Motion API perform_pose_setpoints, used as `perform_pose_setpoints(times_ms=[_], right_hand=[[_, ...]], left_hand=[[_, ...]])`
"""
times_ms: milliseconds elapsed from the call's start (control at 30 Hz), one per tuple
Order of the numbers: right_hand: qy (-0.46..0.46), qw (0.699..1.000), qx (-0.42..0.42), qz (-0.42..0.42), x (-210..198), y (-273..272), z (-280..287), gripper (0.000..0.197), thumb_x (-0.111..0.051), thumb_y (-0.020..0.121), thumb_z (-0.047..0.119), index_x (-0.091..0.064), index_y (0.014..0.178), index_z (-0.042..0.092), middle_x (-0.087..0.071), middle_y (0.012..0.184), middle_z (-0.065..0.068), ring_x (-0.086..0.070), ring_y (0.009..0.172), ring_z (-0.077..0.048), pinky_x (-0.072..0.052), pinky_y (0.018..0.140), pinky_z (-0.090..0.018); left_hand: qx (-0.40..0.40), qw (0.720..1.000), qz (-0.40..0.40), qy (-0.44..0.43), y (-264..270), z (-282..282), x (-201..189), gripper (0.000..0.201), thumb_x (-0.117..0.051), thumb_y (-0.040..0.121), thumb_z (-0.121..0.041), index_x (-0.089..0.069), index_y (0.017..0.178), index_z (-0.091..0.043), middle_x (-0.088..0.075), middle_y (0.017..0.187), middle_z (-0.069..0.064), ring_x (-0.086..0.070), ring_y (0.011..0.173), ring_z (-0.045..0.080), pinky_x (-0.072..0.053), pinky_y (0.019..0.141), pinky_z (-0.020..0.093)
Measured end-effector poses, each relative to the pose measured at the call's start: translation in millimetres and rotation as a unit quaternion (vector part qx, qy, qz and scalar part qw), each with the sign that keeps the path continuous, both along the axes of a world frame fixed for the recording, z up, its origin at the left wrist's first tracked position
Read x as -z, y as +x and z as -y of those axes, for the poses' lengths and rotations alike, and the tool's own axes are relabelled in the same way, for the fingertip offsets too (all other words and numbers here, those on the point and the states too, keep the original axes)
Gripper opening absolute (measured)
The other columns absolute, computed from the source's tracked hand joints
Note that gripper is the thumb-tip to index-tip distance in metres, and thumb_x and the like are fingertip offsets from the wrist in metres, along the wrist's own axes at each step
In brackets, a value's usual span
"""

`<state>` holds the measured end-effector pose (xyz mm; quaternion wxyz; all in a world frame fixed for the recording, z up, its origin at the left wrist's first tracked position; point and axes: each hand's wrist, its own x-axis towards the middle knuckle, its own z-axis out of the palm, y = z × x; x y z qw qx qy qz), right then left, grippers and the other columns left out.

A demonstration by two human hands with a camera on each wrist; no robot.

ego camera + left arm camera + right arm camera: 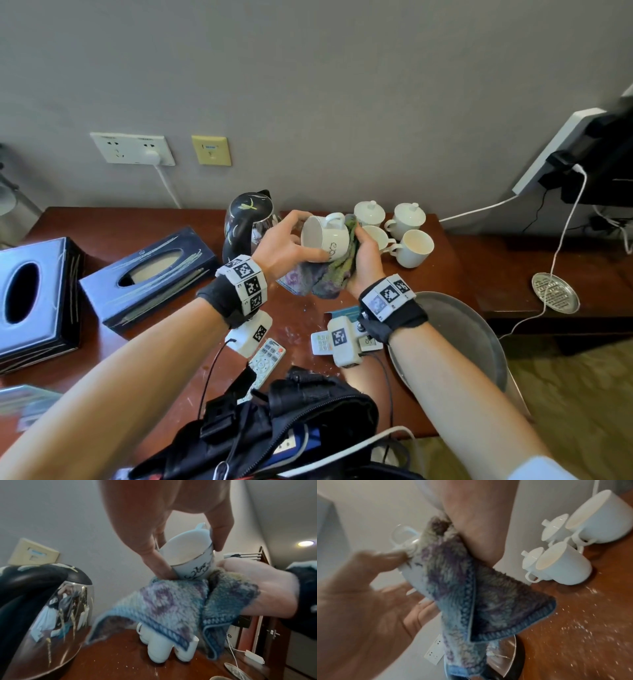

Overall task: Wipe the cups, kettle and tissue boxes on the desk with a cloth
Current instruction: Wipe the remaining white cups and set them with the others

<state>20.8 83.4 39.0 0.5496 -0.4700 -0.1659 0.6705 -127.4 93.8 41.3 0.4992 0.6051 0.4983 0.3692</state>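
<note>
My left hand (294,240) grips a white cup (325,240) with a dark scroll mark, tipped on its side above the desk with its mouth to the left. The left wrist view shows fingers (154,555) on both sides of the cup's rim (188,555). My right hand (366,253) holds a blue and purple cloth (322,277) wrapped against the cup's base and side, and the cloth (471,595) hangs down below. The black and steel kettle (246,222) stands just behind my left hand. Two dark tissue boxes (147,270) (30,298) lie at the left.
Several white cups (394,229), two of them lidded, stand at the back right of the wooden desk (301,318). Two remote controls (267,356) (322,342), a metal tray (472,329) and a black bag (291,421) lie near me. A round metal strainer (555,296) sits at the far right.
</note>
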Motion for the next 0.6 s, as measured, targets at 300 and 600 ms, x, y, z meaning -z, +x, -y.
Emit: perform_pose_setpoints(times_ms=[300, 600], right_hand=[[0.013, 0.936, 0.0, 0.351, 10.4, 13.6, -4.1, 0.039, -0.041, 0.103, 0.042, -0.065, 0.098, 0.011, -0.068, 0.105, -0.011, -0.062, 0.101, -0.026, -0.049, 0.093, -0.039], [-0.057, 0.995, 0.02, 0.078, 24.7, 15.2, -18.5, 0.058, -0.05, 0.091, 0.061, -0.065, 0.123, 0.015, -0.07, 0.117, -0.014, -0.067, 0.11, -0.031, -0.049, 0.102, -0.049]], left_hand=[[0.015, 0.986, -0.15, 0.071, -7.6, -8.6, -9.3, 0.085, -0.084, 0.058, -0.035, -0.05, 0.135, -0.024, -0.062, 0.115, -0.001, -0.06, 0.1, 0.017, -0.052, 0.09, 0.034], [0.105, 0.978, -0.181, 0.02, -11.0, -8.2, 2.5, 0.097, -0.079, 0.07, -0.018, -0.031, 0.145, -0.055, -0.045, 0.137, 0.001, -0.052, 0.117, 0.019, -0.046, 0.105, 0.04]])
